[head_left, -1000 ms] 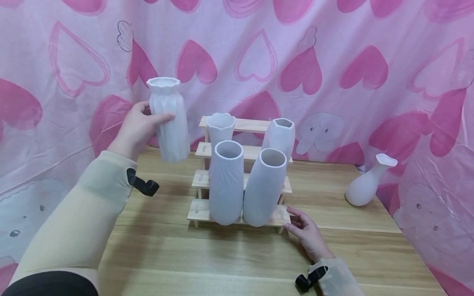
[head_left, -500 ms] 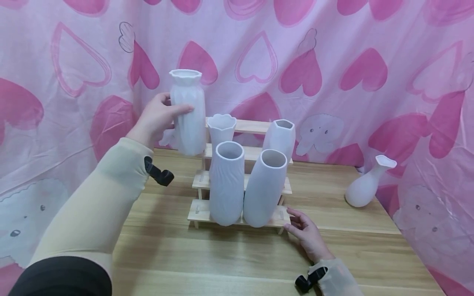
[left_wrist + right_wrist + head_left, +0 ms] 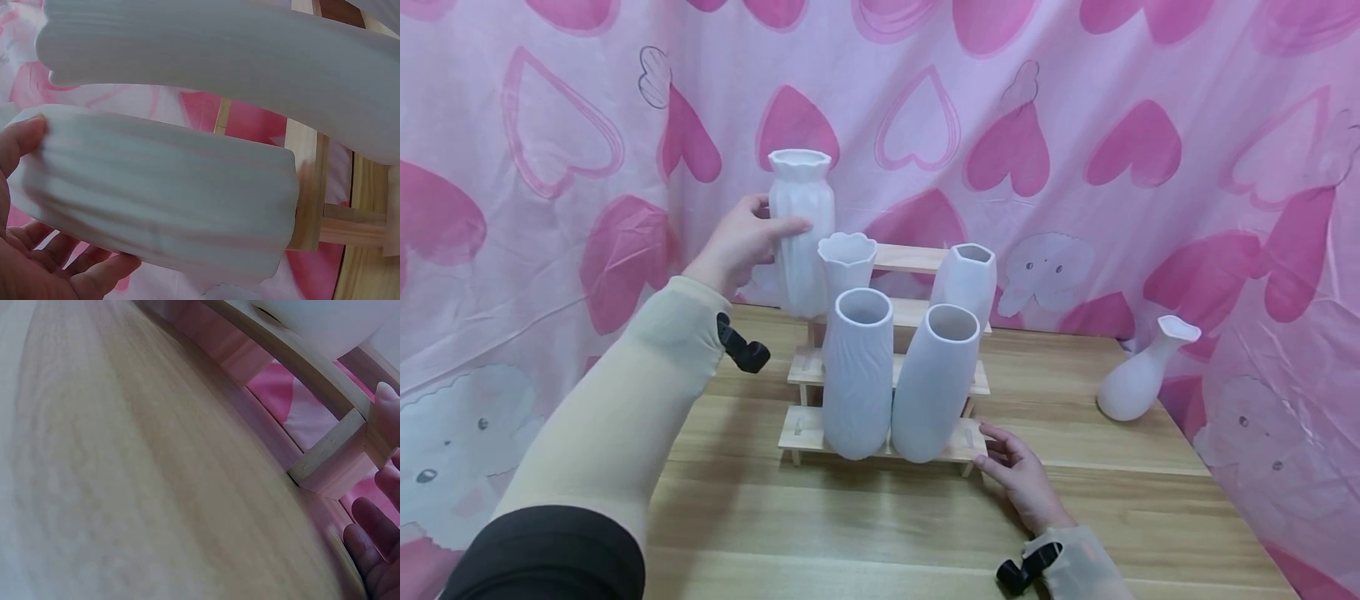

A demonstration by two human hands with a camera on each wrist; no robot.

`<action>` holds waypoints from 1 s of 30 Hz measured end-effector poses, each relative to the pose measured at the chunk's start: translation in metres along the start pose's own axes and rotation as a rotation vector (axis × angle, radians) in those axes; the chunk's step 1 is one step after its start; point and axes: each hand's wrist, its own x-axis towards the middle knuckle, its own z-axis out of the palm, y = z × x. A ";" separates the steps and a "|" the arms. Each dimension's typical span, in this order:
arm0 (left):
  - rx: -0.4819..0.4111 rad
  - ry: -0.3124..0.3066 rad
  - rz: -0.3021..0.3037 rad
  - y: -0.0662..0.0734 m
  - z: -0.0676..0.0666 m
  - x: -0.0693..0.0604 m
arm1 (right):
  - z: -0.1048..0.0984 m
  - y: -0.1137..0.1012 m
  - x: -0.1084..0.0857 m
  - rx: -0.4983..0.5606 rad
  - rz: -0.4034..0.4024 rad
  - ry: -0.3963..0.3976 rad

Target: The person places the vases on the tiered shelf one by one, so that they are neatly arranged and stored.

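Note:
My left hand (image 3: 748, 237) holds a white fluted vase (image 3: 805, 242) around its body, thumb on the near side. The vase is upright, at the upper left of a stepped wooden display stand (image 3: 801, 429). In the left wrist view the base of this vase (image 3: 187, 194) is close to a wooden shelf (image 3: 306, 194); contact cannot be told. My right hand (image 3: 1018, 475) grips the right end of the lowest shelf, thumb at its front. In the right wrist view its loosely bent fingers (image 3: 375, 519) are beside the stand's leg (image 3: 331, 450).
On the stand are a scalloped-rim vase (image 3: 847, 258), a swirl-ribbed vase (image 3: 857, 375), a leaning smooth vase (image 3: 934, 383) and a vase with an angular mouth (image 3: 966, 279). A narrow-necked vase (image 3: 1138, 379) is at the table's right edge. A heart-patterned curtain (image 3: 917, 117) hangs behind.
My left hand has carried the fluted vase rightward from beside the stand to its upper left, rising first and then lowering a little. The right hand has stayed at the stand.

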 end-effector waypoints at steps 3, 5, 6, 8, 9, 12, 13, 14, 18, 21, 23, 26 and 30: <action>0.008 -0.009 0.007 -0.001 0.004 0.000 | 0.000 0.001 0.000 0.000 -0.007 -0.001; 0.015 -0.011 0.009 -0.001 0.007 0.001 | 0.000 0.001 0.000 0.000 -0.010 -0.001; 0.014 -0.013 0.009 -0.001 0.008 0.001 | 0.000 0.001 0.000 -0.001 -0.011 -0.001; 0.010 -0.018 0.010 -0.001 0.011 0.002 | 0.000 0.001 0.000 -0.002 -0.011 -0.001; 0.010 -0.020 0.008 -0.001 0.013 0.003 | 0.000 0.001 0.000 -0.003 -0.010 -0.001; 0.013 -0.026 0.005 0.000 0.016 0.005 | 0.000 0.001 0.000 -0.004 -0.007 0.000; 0.017 -0.026 0.003 0.000 0.016 0.005 | 0.000 0.001 0.000 -0.003 -0.006 0.000; 0.022 -0.026 -0.001 0.000 0.017 0.005 | 0.000 0.001 0.000 0.000 -0.006 0.000; 0.028 -0.031 -0.004 0.000 0.019 0.006 | 0.000 0.001 0.000 0.006 -0.011 -0.004; 0.025 -0.033 -0.006 -0.001 0.020 0.007 | 0.001 0.001 -0.001 0.000 -0.016 -0.006; 0.021 -0.033 -0.005 -0.001 0.021 0.008 | 0.001 0.000 -0.001 -0.007 -0.013 -0.006; 0.025 -0.031 -0.007 -0.001 0.021 0.008 | 0.002 -0.001 -0.001 -0.014 -0.002 -0.005; 0.031 -0.028 -0.008 -0.002 0.020 0.007 | 0.002 -0.002 -0.001 -0.016 0.010 -0.011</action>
